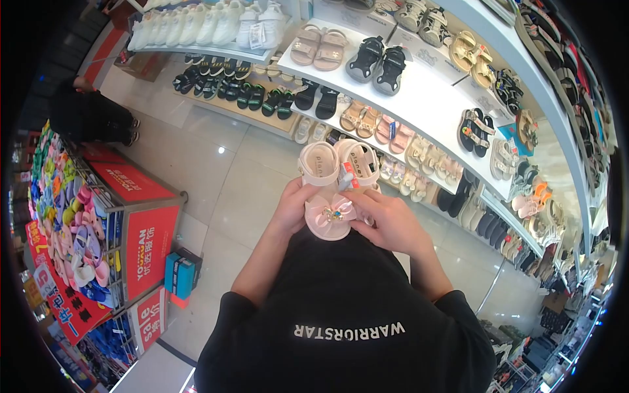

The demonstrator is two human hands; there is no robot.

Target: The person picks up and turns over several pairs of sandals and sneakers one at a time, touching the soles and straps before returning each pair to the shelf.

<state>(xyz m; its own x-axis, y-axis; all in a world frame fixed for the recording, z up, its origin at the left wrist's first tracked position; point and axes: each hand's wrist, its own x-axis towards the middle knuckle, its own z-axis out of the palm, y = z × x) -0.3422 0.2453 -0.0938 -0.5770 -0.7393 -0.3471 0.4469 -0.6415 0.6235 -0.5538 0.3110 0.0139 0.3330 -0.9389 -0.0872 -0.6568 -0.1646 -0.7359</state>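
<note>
A pair of pale pink sandals [320, 185] is held up in front of my chest, heels pointing away from me. On the nearer sandal sits a pink bow with a cluster of shiny beads. Its mate [367, 160] lies alongside to the right, partly covered by my fingers. A red and white tag [348, 175] hangs between the two. My left hand [292, 208] is closed round the left side of the nearer sandal. From the right, my right hand [386, 219] grips the pair, fingers beside the bow and tag; its exact hold on each sandal is partly hidden.
White shelves [426, 98] with rows of sandals curve ahead and to the right. White sneakers [196, 26] line the upper left. At left stands a red-panelled bin [154, 252] of colourful slippers, with a teal box [180, 275] beside it. A person in dark clothes [92, 111] stands beyond.
</note>
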